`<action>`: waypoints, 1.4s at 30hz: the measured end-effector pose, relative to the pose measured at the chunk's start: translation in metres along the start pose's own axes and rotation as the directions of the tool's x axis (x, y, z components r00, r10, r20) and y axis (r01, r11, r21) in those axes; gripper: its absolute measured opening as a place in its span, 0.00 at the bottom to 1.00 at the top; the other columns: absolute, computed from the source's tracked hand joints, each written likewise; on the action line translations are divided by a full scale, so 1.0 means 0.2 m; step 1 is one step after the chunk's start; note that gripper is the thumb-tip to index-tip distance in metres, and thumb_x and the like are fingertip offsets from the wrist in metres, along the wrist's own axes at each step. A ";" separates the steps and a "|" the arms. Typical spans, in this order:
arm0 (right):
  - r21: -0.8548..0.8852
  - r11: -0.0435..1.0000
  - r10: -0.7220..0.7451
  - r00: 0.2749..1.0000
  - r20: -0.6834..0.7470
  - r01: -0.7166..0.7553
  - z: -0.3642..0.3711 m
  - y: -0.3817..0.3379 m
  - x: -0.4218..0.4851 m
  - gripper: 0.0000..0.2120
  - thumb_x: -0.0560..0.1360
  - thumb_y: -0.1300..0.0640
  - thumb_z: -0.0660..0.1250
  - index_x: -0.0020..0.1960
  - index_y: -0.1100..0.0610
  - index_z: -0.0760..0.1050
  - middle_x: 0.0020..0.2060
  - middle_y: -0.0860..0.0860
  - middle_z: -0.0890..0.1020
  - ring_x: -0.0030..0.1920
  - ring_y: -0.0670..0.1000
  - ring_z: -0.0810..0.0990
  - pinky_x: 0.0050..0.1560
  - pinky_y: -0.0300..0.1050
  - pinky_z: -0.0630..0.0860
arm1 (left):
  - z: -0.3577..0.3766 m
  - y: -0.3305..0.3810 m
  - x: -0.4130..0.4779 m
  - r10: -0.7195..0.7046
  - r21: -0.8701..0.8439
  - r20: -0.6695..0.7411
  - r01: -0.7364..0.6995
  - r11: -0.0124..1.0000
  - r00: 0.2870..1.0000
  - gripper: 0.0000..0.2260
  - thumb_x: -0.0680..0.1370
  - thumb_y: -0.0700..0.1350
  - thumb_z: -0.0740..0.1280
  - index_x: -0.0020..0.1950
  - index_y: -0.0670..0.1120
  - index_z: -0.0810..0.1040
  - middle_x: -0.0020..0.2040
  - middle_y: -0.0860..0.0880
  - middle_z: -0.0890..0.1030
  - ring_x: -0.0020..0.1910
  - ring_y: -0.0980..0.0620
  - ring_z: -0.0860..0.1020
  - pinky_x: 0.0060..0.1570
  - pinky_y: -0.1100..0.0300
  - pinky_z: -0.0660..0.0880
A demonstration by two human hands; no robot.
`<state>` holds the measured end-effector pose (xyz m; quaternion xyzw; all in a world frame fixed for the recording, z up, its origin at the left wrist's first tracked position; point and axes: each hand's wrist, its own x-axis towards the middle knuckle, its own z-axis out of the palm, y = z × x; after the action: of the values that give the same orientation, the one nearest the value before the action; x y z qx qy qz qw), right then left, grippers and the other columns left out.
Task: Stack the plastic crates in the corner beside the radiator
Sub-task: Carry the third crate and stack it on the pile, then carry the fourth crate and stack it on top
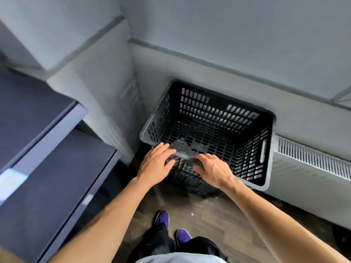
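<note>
A black perforated plastic crate (218,111) stands in the corner, its open top facing me, with nothing inside. Below its near wall a darker slotted side shows, so it seems to sit on another crate (190,183); I cannot tell for sure. My left hand (156,164) lies flat on the near rim with its fingers spread. My right hand (212,168) rests on the same rim just to the right, fingers apart and pointing left. Neither hand is closed around anything.
A white radiator (311,164) runs along the wall right of the crate. A grey boxed-in column (98,92) closes the corner on the left. Dark blue cabinets (47,158) stand further left. My purple shoes (171,228) stand on the wooden floor (218,224).
</note>
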<state>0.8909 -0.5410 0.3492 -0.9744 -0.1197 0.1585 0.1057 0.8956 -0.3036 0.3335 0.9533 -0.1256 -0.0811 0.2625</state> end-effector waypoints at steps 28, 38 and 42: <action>-0.075 0.637 -0.605 0.559 0.567 0.767 0.80 -1.01 -0.45 0.21 0.79 0.49 0.59 0.72 0.47 0.68 0.67 0.51 0.76 0.67 0.55 0.73 0.66 0.46 0.69 | 0.48 -0.02 -1.97 -0.910 -0.383 -0.095 0.829 0.407 0.403 0.19 0.80 0.52 0.61 0.71 0.53 0.72 0.68 0.52 0.75 0.67 0.50 0.71 0.65 0.58 0.67; -0.105 0.567 -0.609 0.501 0.615 0.817 1.13 -1.49 -0.81 0.20 0.80 0.46 0.59 0.71 0.47 0.68 0.66 0.51 0.77 0.66 0.55 0.74 0.64 0.46 0.70 | 0.65 -0.20 -2.61 -0.946 -0.442 -0.043 0.843 0.306 0.321 0.20 0.79 0.53 0.62 0.72 0.53 0.70 0.67 0.48 0.76 0.66 0.48 0.73 0.64 0.54 0.72; -0.114 0.600 -0.571 0.524 0.631 0.792 1.27 -1.60 -0.93 0.20 0.80 0.47 0.59 0.71 0.48 0.68 0.67 0.51 0.76 0.66 0.55 0.74 0.66 0.46 0.69 | 0.72 -0.30 -2.78 -0.940 -0.423 -0.020 0.849 0.316 0.340 0.21 0.80 0.53 0.61 0.72 0.53 0.70 0.67 0.48 0.76 0.66 0.48 0.74 0.63 0.53 0.73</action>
<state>0.5710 -0.2442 0.2454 -0.7573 -0.5531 0.3394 -0.0731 0.3440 -0.1669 0.2293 0.7987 0.4811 -0.1071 0.3451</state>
